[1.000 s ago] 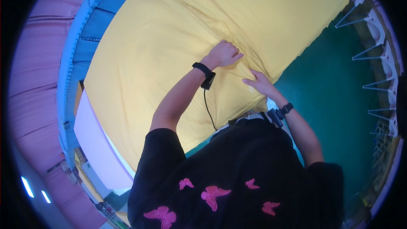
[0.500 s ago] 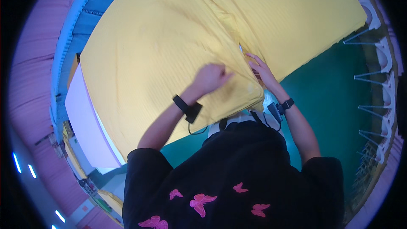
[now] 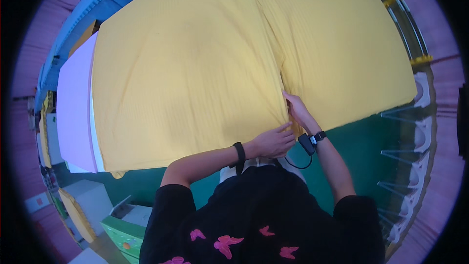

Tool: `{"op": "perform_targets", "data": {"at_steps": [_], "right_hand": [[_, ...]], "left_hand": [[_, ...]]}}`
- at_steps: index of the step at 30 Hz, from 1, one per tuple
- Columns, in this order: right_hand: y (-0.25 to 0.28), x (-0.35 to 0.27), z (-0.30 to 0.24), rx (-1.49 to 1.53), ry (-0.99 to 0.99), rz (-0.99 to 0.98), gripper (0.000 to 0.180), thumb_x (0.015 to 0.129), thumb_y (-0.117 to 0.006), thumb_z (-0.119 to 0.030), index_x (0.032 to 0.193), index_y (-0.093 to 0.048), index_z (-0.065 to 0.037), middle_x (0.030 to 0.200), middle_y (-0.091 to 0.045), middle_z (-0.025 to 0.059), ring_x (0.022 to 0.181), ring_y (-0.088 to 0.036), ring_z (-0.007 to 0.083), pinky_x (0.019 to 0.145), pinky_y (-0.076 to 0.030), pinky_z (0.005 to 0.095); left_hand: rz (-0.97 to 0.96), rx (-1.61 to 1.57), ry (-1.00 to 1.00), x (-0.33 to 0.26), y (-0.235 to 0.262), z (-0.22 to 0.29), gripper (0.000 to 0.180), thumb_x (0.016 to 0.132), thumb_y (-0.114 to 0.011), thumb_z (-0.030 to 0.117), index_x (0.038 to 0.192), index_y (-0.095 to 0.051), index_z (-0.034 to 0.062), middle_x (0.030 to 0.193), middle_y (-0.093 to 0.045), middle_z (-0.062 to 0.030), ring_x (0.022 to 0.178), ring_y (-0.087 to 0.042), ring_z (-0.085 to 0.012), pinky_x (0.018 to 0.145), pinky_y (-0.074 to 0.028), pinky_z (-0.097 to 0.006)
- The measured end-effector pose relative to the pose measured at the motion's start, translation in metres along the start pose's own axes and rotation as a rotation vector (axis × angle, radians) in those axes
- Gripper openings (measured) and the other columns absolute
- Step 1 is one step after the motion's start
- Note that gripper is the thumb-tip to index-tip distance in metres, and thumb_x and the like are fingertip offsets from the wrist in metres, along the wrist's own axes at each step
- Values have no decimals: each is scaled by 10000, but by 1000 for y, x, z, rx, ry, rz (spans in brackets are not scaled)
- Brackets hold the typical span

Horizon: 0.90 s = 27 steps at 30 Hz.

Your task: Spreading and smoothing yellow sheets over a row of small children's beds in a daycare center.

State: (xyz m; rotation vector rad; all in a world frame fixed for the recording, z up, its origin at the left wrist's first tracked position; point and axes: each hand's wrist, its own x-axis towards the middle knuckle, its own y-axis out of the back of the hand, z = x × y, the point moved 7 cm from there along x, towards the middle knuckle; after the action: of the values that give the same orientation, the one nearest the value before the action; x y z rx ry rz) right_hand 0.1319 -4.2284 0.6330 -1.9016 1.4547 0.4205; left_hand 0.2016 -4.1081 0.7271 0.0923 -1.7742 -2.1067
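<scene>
A ribbed yellow fitted sheet [image 3: 185, 73] covers a wide mattress-like slab in front of me. Beside it on the right lies a second yellow-covered slab [image 3: 337, 54], with a narrow gap between the two. My left hand [image 3: 273, 143] is at the near right corner of the left sheet, its fingers curled on the cloth. Just beyond it, my right hand [image 3: 299, 110] grips the sheet's side edge at the gap. Its fingertips are partly hidden in the folds. Both wrists wear dark bands, and a small black device hangs by the right wrist.
A pale lilac panel [image 3: 75, 110] stands at the left end of the sheet. White curved shapes with metal legs [image 3: 420, 139] line the right side above a green floor [image 3: 342, 142]. Green and white boxes [image 3: 122, 227] sit at lower left; blue padding [image 3: 105, 2] runs behind.
My left hand has come down from above the sheet to its near corner, beside the right hand. The view has turned, and the sheet's near edge looks straighter and smoother.
</scene>
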Motion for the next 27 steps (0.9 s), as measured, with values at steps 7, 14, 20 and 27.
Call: {"op": "perform_targets", "data": {"at_steps": [7, 14, 20, 27], "right_hand": [[11, 25, -30, -369, -214, -160, 485, 983, -520, -404, 1303, -548, -40, 1183, -635, 81, 974, -621, 160, 850, -496, 316], [25, 98, -122, -789, 549, 418, 540, 907, -652, -294, 1326, -496, 9, 1233, -612, 144, 1052, -632, 239, 914, -494, 326], [-37, 110, -89, -316, 188, 147, 552, 921, -641, -264, 1345, -441, 27, 1284, -575, 142, 1139, -587, 234, 939, -501, 350], [-34, 108, -73, 4, -66, -135, 474, 934, -638, -255, 1308, -475, -12, 1239, -596, 100, 1099, -606, 196, 947, -503, 344]], "left_hand": [[-57, -235, -69, 30, -30, -12, 437, 826, -536, 411, 553, -628, 82, 566, -596, -93, 580, -578, -292, 738, -408, -390], [-3, -292, -83, 37, -27, -11, 410, 826, -513, 363, 538, -629, 95, 553, -596, -101, 569, -589, -303, 770, -431, -414], [5, -287, -101, 34, -27, -11, 385, 832, -503, 351, 579, -654, 102, 610, -630, -97, 651, -618, -290, 791, -436, -421], [-13, -292, -172, 30, -81, -10, 343, 831, -523, 348, 608, -662, 128, 608, -623, -71, 643, -619, -278, 758, -429, -409]]}}
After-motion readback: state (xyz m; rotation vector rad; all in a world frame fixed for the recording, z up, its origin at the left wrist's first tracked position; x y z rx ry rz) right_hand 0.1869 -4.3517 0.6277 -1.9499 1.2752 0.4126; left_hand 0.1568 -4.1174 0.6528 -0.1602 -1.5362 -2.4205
